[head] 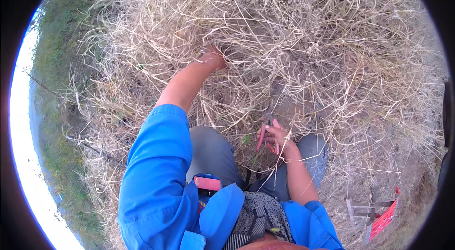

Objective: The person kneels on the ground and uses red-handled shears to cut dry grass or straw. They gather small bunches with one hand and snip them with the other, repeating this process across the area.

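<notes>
My left hand (214, 59) reaches forward into the dry grass (245, 33). Stems cover its fingers, so what they touch is hidden. Close to my right knee, my right hand (280, 140) holds a hand tool with red handles (262, 137) and a dark metal head, either pliers or pruning shears. Its handles are spread apart, and the head points forward toward the grass. A few pale stems lie across my right wrist. Something bright red (273, 149) shows beneath that hand.
A small folding stool (383, 218) with a red seat lies at the lower right. Green vegetation (58, 69) runs along the left. A bare twig (96, 150) sticks out at left. My bent knees (213, 150) rest among the stems. A pinkish-red box (207, 183) sits in my shirt pocket.
</notes>
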Motion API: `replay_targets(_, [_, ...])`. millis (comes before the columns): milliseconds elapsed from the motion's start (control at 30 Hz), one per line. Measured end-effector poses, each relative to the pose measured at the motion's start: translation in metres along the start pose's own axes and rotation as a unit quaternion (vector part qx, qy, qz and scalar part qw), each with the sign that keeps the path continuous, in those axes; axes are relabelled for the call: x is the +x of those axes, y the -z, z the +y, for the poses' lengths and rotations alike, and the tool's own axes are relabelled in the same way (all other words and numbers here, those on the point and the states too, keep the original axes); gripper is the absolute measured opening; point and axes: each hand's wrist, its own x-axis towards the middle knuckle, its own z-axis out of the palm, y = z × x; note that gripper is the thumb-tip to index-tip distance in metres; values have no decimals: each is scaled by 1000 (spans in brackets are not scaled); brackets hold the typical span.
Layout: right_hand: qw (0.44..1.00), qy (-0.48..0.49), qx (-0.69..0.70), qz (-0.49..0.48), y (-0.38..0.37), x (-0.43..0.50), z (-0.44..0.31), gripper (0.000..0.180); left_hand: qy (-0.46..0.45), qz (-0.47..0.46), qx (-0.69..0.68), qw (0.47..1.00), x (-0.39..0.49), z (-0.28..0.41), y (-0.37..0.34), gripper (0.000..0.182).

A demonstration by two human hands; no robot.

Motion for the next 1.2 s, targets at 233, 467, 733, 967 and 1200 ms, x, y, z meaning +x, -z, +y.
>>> replay_targets(233, [997,36,59,-33,1,7,-7,36,-17,-7,-22,1000,-82,16,-13,35])
replay_targets(467, [968,-11,-238,80,-9,42,-69,44,34,110,-106,988,-97,19,-28,22])
replay_targets(733, [419,121,-893,115,-48,117,-157,39,23,214,-111,970,-95,11,-37,24])
replay_targets(967, [430,201,-868,143,-57,187,-176,48,12,208,-122,970,-98,8,-23,20])
replay_targets(1200, [440,167,-878,87,-89,200,-159,51,-3,201,-167,965,-104,7,-19,24])
